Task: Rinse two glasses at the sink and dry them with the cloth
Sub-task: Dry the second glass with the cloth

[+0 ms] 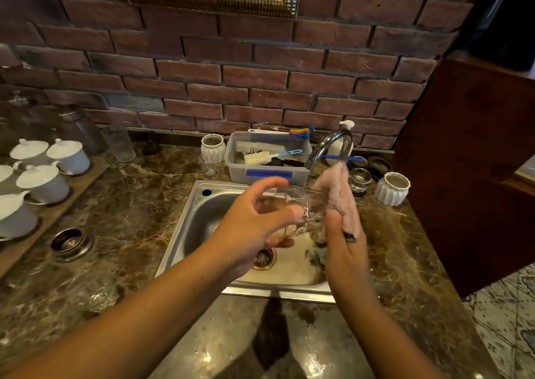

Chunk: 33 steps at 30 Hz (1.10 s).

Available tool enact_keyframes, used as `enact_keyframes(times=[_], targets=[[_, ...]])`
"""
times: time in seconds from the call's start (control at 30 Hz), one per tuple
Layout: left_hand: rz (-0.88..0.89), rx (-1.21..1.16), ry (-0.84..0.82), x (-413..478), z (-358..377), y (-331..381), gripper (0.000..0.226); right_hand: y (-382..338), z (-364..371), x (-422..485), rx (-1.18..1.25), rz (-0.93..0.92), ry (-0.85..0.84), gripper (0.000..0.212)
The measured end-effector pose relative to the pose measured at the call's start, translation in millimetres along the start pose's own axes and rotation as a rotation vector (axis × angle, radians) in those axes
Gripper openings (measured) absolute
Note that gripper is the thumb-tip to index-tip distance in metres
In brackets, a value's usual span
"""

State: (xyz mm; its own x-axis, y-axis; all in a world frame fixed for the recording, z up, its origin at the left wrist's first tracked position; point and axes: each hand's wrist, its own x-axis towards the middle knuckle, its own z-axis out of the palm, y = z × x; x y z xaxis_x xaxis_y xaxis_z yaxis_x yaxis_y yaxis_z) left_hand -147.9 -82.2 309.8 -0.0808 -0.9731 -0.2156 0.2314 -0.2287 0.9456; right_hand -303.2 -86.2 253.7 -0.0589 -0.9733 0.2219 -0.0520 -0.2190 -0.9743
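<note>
My left hand (254, 219) grips a glass (292, 207) over the sink (185, 233); my right hand (341, 242) pinches the cloth (341, 196) against it. Drying has begun; which glass, I can't tell.

Steel sink basin (199, 219) mostly open beneath both hands. Curved chrome tap (325, 146) blocks 1 o'clock; clear plastic brush tub (267, 173) crowds 12 o'clock rim. Marble counter (139, 216) free at 9 o'clock; white lidded cups (43, 181) further out.
</note>
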Motion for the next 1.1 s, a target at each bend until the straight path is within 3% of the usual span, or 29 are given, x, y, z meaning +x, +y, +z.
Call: enact_keyframes(times=[0.07,0.17,0.27,0.37,0.5,0.57,0.67,0.77,0.93,1.03,1.1], targets=[[0.174,0.37,-0.066,3,-9,3,0.059,1,-4,5,0.1,0.245,-0.08,0.037],[0.323,0.901,-0.332,9,-23,15,0.064,3,-14,13,0.341,0.562,-0.214,0.041],[0.389,1.072,-0.474,15,-27,21,0.067,-4,-7,9,0.468,0.75,-0.245,0.046],[0.366,0.861,-0.337,13,-22,10,0.071,-2,3,5,0.56,0.802,-0.164,0.049],[0.313,0.323,0.048,7,1,-19,0.076,-6,18,6,0.721,0.691,0.023,0.049],[0.262,0.165,0.195,6,13,-29,0.067,-8,24,3,0.699,0.626,0.098,0.049],[0.23,0.118,0.312,5,23,-37,0.046,-5,30,-4,0.543,0.552,0.145,0.05],[0.224,0.121,0.296,2,25,-43,0.042,-3,34,-12,0.353,0.46,0.146,0.057],[0.142,0.191,0.164,-4,16,-57,0.084,-3,28,-24,0.12,0.325,0.023,0.067],[0.175,0.18,0.144,-3,3,-59,0.082,-5,20,-27,0.068,0.347,-0.047,0.06],[0.169,0.113,0.092,-2,-8,-57,0.078,-6,10,-24,0.105,0.367,-0.007,0.048]])
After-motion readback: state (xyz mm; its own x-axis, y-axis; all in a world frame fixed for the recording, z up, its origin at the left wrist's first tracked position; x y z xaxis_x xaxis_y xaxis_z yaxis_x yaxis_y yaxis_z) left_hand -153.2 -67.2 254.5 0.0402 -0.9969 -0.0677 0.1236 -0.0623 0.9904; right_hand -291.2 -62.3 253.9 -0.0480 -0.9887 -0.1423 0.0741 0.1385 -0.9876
